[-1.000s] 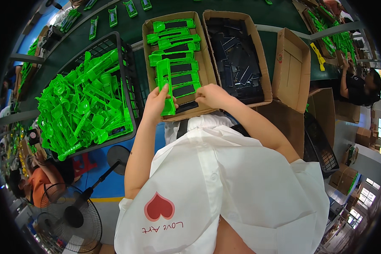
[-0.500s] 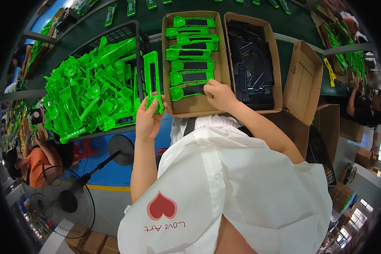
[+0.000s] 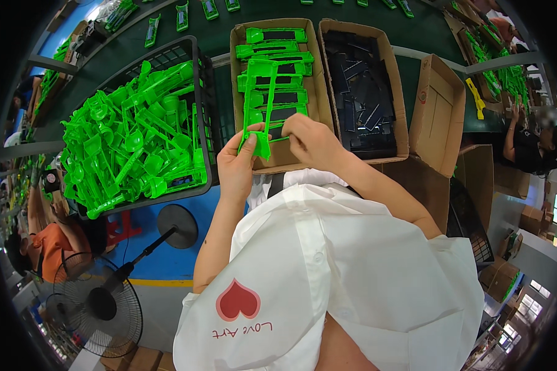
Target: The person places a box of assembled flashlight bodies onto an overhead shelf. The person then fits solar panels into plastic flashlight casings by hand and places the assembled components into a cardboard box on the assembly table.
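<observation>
My left hand (image 3: 236, 162) grips a bright green plastic frame (image 3: 262, 147) by its wider near end. The frame is held upright over a cardboard box (image 3: 315, 74), its long slot pointing away from me. In that box lies a column of similar green frames (image 3: 291, 98), several with dark panels in their slots. My right hand (image 3: 315, 143) is at the right of the held frame, over the near part of the box. Its fingers are curled together; whatever is in them is hidden. To the right, a second cardboard box (image 3: 403, 127) contains loose black panels (image 3: 368, 93).
A black basket (image 3: 199, 80) heaped with green plastic pieces (image 3: 127, 139) stands at the left. An open cardboard tray (image 3: 440, 117) leans at the right, near a yellow piece (image 3: 476, 99). A floor fan (image 3: 101, 303) and a co-worker in orange (image 3: 59, 247) are at the lower left.
My left hand has carried the green frame rightward, from between basket and box to over the box. My right hand stays near the box's near end, slightly shifted, its fingers more curled.
</observation>
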`<state>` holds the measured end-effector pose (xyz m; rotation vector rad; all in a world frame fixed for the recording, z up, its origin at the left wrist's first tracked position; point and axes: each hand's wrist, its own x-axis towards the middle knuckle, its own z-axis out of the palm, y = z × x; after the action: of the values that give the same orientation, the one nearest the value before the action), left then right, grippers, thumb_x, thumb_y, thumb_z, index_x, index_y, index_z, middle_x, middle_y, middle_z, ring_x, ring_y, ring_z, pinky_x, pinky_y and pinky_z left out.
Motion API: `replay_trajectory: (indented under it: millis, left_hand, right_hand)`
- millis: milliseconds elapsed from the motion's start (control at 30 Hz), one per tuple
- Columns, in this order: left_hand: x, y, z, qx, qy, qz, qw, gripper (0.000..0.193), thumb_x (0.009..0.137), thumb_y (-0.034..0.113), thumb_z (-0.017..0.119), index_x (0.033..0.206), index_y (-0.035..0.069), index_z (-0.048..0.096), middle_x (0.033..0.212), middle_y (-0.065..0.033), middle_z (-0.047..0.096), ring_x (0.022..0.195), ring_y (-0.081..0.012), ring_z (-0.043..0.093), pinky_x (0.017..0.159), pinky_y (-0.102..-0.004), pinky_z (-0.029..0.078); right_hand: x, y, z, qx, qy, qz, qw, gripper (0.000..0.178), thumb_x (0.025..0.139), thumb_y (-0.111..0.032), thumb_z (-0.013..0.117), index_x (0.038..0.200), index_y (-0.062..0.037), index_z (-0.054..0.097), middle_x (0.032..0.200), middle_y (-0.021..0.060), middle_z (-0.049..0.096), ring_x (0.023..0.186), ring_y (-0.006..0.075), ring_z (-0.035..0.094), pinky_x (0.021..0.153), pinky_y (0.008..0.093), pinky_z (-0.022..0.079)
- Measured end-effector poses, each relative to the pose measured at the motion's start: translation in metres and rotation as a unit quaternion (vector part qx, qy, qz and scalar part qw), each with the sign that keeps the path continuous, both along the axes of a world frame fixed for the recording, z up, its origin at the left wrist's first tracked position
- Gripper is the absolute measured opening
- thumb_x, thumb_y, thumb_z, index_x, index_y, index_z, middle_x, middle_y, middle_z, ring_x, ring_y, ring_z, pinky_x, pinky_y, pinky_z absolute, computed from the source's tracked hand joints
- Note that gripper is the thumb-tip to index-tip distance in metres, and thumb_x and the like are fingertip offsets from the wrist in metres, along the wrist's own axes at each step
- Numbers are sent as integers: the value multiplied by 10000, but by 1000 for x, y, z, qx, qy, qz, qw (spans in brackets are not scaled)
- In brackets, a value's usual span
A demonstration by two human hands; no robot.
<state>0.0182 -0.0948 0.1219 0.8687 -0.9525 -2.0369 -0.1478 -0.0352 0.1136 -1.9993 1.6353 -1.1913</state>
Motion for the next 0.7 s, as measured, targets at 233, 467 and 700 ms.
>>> replay_trajectory:
  millis: [233, 467, 700]
  left_hand:
    - [-2, -8, 3, -11, 41, 55, 998, 229, 843, 96, 495, 1027, -40, 507, 911, -108, 569, 808, -188, 581, 668, -267, 481]
    - [28, -14, -12, 11, -16, 137, 990, 241, 842, 102, 500, 1044, -29, 495, 861, -101, 576, 764, -171, 572, 666, -261, 474]
    - [24, -2, -7, 39, 8, 124, 991, 223, 841, 106, 502, 1028, -16, 510, 861, -100, 577, 750, -167, 570, 644, -257, 469]
  right_hand:
    - [-19, -15, -17, 235, 96, -91, 963, 194, 732, -170, 552, 879, -46, 528, 803, 138, 560, 774, 305, 556, 657, 393, 451]
    - [-18, -5, -32, 435, 303, -80, 844, 151, 718, -157, 525, 733, -58, 637, 770, 133, 621, 707, 276, 611, 601, 374, 488]
    - [-21, -3, -42, 380, 95, -6, 920, 296, 795, -256, 515, 835, 37, 497, 794, 230, 572, 781, 376, 547, 670, 385, 453]
